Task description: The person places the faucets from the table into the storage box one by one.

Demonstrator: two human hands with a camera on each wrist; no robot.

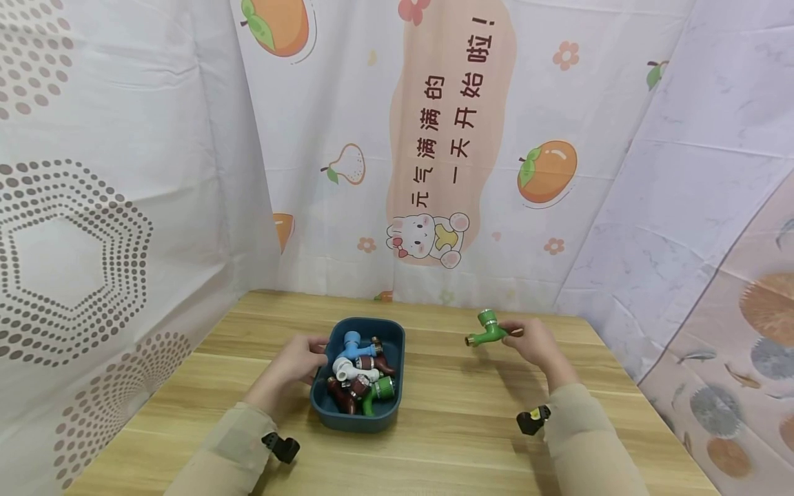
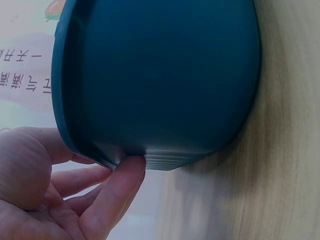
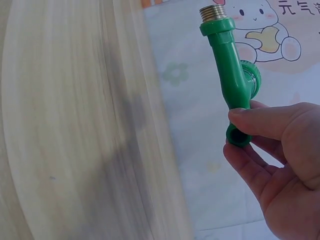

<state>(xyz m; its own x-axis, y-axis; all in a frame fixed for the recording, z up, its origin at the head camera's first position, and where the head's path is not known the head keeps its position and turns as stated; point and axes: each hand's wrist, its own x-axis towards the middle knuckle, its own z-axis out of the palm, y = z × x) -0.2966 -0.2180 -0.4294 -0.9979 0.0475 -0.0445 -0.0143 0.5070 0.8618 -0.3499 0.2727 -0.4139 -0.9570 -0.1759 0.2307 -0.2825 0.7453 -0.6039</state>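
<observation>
A green plastic faucet (image 1: 489,332) with a brass threaded end is held up over the right side of the table. My right hand (image 1: 527,339) pinches it by the spout end, thumb on one side and fingers on the other, as the right wrist view shows. On the left, a dark blue plastic bin (image 1: 356,421) stands on the table. Its left rim is gripped by my left hand (image 1: 296,359). Inside lie a light blue faucet (image 1: 353,346), a white faucet (image 1: 350,370), dark red faucets (image 1: 341,396) and another green faucet (image 1: 381,390).
The wooden table (image 1: 434,441) carries the bin left of its middle. A printed curtain (image 1: 347,227) hangs along its back edge, with more cloth at the left and right sides. Each wrist wears a small black camera.
</observation>
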